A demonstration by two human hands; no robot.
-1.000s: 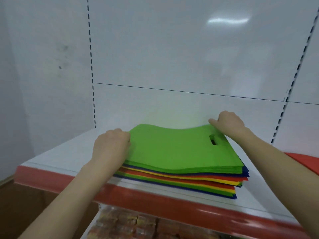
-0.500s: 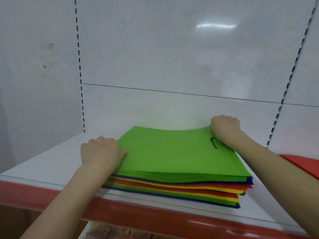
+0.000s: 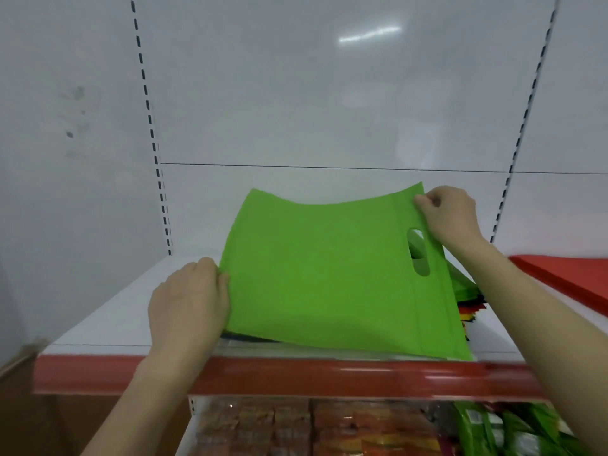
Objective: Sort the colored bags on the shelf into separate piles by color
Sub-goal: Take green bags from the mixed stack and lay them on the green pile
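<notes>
While the left hand (image 3: 189, 307) is pinching the left edge of the green bag (image 3: 322, 274), right hand (image 3: 450, 215) is pinching its far right corner, fingers curled, bag hanging tilted over the mixed stack (image 3: 472, 307) on the white shelf (image 3: 108, 317), red pile (image 3: 566, 278) lying apart at right.

We take the stack of bags (image 3: 467, 291) as ref. It sits on the shelf (image 3: 108, 317), just behind the front rail (image 3: 296, 376), w/ the back panel (image 3: 329, 93) behind it. The top bag (image 3: 322, 281) is held just above the stack, covering all but its right edge. Our left hand (image 3: 187, 304) grips that bag's left edge; our right hand (image 3: 450, 215) pinches its far right corner. Right of the stack, apart: another bag pile (image 3: 566, 278). Below the stack, under the rail: packets (image 3: 312, 426).
</notes>
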